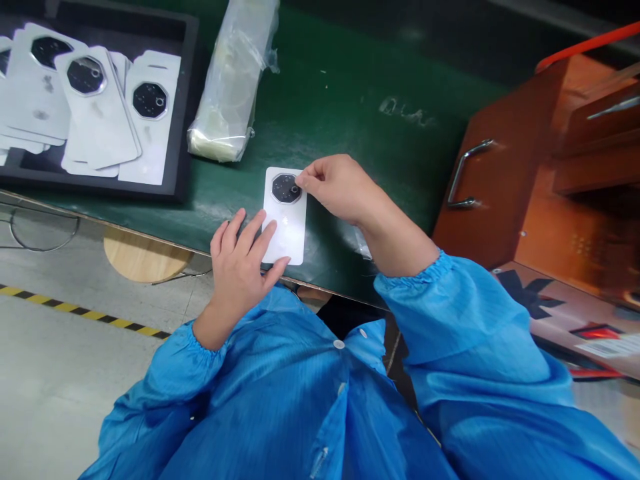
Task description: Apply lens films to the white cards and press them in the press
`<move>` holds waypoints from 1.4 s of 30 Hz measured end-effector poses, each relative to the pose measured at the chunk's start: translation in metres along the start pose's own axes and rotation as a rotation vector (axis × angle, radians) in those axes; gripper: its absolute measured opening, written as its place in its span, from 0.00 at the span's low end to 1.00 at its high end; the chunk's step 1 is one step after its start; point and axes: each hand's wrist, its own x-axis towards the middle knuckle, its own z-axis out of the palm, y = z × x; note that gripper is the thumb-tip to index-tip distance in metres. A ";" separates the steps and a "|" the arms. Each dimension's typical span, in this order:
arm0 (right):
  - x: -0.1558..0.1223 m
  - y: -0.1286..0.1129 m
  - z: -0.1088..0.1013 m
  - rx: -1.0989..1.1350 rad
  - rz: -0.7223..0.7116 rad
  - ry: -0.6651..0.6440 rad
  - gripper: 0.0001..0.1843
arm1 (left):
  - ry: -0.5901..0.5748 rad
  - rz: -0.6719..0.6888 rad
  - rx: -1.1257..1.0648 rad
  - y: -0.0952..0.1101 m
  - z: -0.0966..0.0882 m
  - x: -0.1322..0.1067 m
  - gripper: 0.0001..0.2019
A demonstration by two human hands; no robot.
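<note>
A white phone back cover (284, 233) with a black octagonal camera window (286, 189) lies flat on the green table. My left hand (240, 257) rests along its left and lower edge, fingers spread and fingertips touching it. My right hand (340, 187) reaches in from the right. Its thumb and forefinger are pinched together at the right rim of the camera window. Whatever sits between those fingertips is too small to make out.
At the left, a black tray (183, 127) holds several similar white covers (100, 127), loosely piled. A long bundle in clear plastic wrap (233, 80) lies beside it. An orange-brown cabinet (480, 160) with a metal handle stands at the right. A round wooden stool (145, 255) shows below the table edge.
</note>
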 end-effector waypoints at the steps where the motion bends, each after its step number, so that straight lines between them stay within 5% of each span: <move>1: 0.000 0.000 0.000 -0.006 -0.001 -0.003 0.12 | 0.000 0.003 0.006 0.000 0.000 0.000 0.27; 17: 0.002 0.000 0.006 -0.147 -0.010 0.040 0.12 | -0.039 -0.021 -0.014 0.000 -0.003 0.001 0.27; 27: -0.007 -0.007 0.022 -0.348 0.006 0.222 0.04 | -0.036 -0.011 -0.020 -0.001 -0.003 0.000 0.27; 32: -0.011 0.004 0.013 -0.329 -0.080 0.326 0.11 | -0.034 -0.007 -0.014 0.001 -0.003 0.001 0.26; 36: -0.045 -0.006 0.003 -0.296 -0.103 0.370 0.09 | -0.026 0.025 0.005 -0.002 -0.006 0.001 0.29; 39: -0.095 -0.016 0.011 -0.279 -0.146 0.296 0.05 | -0.128 0.162 -0.014 -0.013 -0.017 -0.005 0.35; 42: -0.148 -0.021 0.031 -0.322 -0.294 0.171 0.09 | -0.203 0.318 -0.015 -0.026 -0.033 -0.015 0.25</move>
